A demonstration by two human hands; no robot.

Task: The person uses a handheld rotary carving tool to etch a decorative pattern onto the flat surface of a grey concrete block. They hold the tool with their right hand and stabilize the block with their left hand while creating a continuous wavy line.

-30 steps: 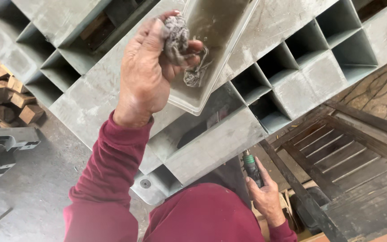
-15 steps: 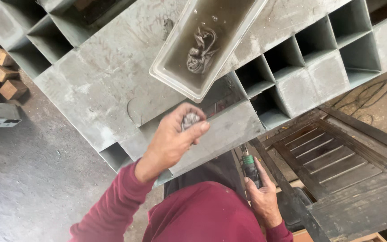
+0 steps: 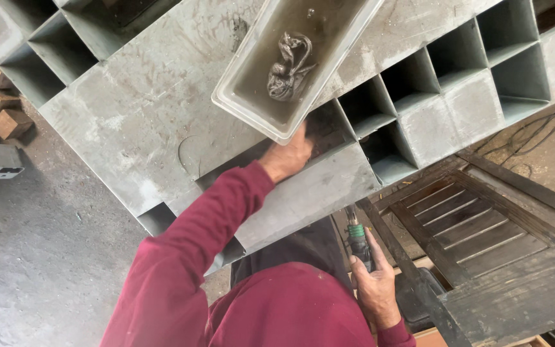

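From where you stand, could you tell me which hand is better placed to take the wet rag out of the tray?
Probably the left hand: it lies on the grey slab directly beneath the tray holding the rag. The right hand is lower down, gripping a green-collared tool.

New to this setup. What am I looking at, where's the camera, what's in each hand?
There is no machine here: a person in a dark red long-sleeved top works with bare hands, and the single picture comes from a camera on their head, looking down. The left hand reaches into an open cell of a big grey pallet-like grid, under the edge of a pale rectangular tub that rests on the grid. The tub holds murky liquid with a crumpled wet rag in it. Whether that hand holds anything cannot be seen. The right hand hangs low, gripping a small power tool with a green band. A dark slatted wooden panel lies to the right, wooden blocks far left.
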